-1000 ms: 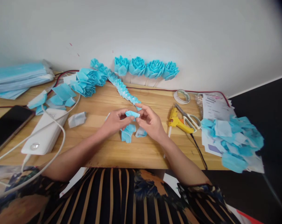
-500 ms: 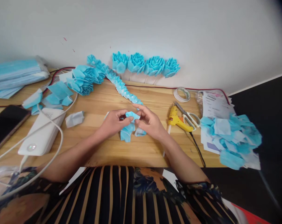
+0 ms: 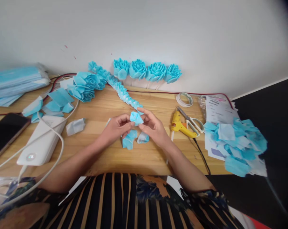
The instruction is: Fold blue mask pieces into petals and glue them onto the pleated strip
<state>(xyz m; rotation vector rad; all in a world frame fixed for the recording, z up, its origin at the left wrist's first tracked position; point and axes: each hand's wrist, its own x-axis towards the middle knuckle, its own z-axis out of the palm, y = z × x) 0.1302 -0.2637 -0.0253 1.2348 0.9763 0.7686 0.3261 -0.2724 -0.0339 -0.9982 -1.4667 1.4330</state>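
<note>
My left hand [image 3: 114, 128] and my right hand [image 3: 153, 127] meet over the middle of the wooden table [image 3: 115, 159]. Both pinch a small folded blue paper piece [image 3: 135, 118] between their fingertips, held just above the tabletop. Under the hands lie more folded blue pieces [image 3: 129, 140] and a paler one [image 3: 143, 138]. A long chain of folded blue pieces [image 3: 121, 90] runs from the hands back to the wall.
Blue paper flowers [image 3: 146, 70] line the wall, with a flower cluster [image 3: 85, 84] at left. A yellow glue gun [image 3: 181, 126], scissors [image 3: 194, 121] and tape roll [image 3: 185, 99] lie right. Blue scraps on papers [image 3: 236, 143] are far right. A power bank [image 3: 42, 140], cables and phone [image 3: 4, 132] sit left.
The hands have turned and folded the blue piece tighter, raising it slightly between the fingertips. The view has shifted a little; the other things stay in place.
</note>
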